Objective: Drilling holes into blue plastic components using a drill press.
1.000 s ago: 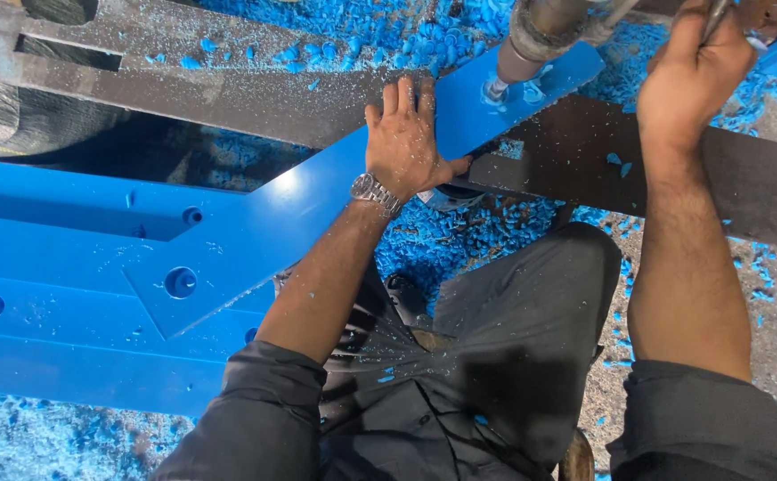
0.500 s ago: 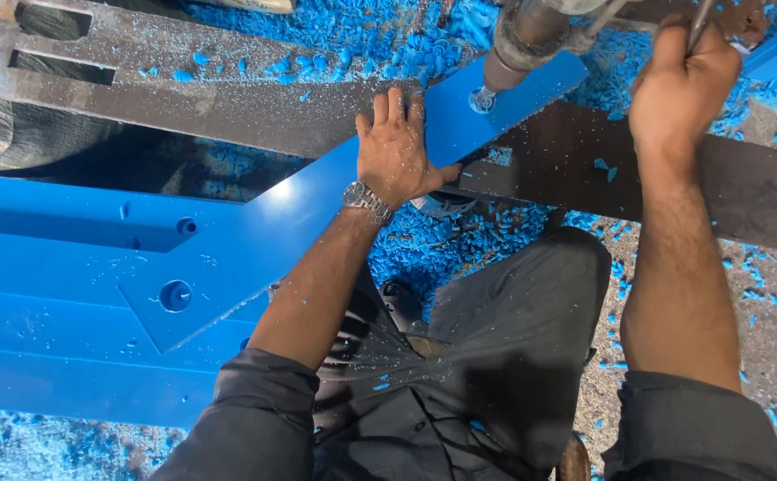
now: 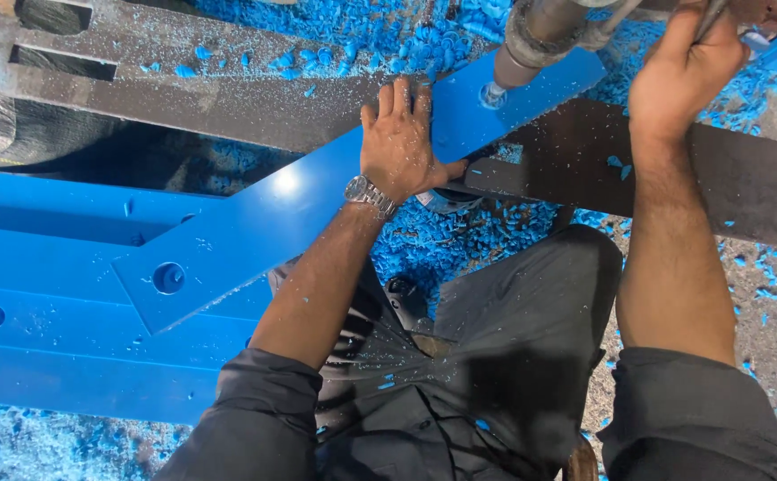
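Plate first: we log one long blue plate (image 3: 255,233), flat on the grey machine bed (image 3: 228,107), long axis running from lower left to upper right, far end under the drill spindle (image 3: 540,36). Our left hand (image 3: 402,138) lies spread, palm pressed on the plate. Our right hand (image 3: 682,71) is closed around a lever (image 3: 713,13) at the top edge. Compared with half a second ago, both hands hold the same places. Count: one plate, one spindle, two hands, countless blue shavings (image 3: 459,240).
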